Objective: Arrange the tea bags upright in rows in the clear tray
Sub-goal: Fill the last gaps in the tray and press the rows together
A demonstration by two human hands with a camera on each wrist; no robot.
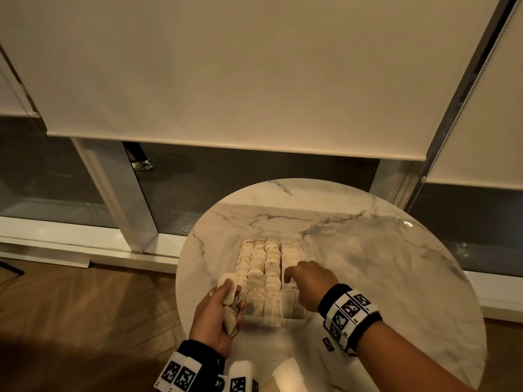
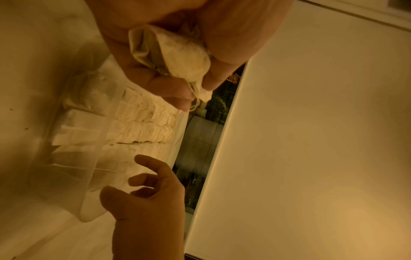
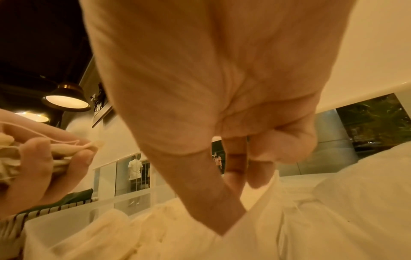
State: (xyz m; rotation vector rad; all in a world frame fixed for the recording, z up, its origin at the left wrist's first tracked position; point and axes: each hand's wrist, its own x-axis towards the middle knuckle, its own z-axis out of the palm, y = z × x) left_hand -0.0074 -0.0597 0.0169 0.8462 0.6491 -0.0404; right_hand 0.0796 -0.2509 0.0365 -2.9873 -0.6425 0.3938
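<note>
**Filling the last row of the tray**

At the table's [image 1: 368, 264] near-left edge my left hand [image 1: 215, 318] has its fingers curled round a small bunch of loose tea bags [image 1: 229, 299], strings trailing, held just beside the near-left corner of the clear tray [image 1: 294, 321]. The left wrist view shows that bunch [image 2: 177, 52] pressed into my palm.

The tray sits near the middle of the table, towards the near edge. Three rows of tea bags [image 1: 260, 267] stand upright and packed tight on its left side; the rightmost row [image 1: 290, 253] looks only partly filled, with room at the near end.

My right hand [image 1: 308, 281] is over that right row, fingers bent down among the bags. Whether it pinches one or merely steadies them, I cannot tell.

I judge the task well along, with the fourth row in hand. The next move calls for passing one bag from the left bunch to the right fingers, setting it upright in the gap, without toppling its neighbours or snagging a string.
</note>
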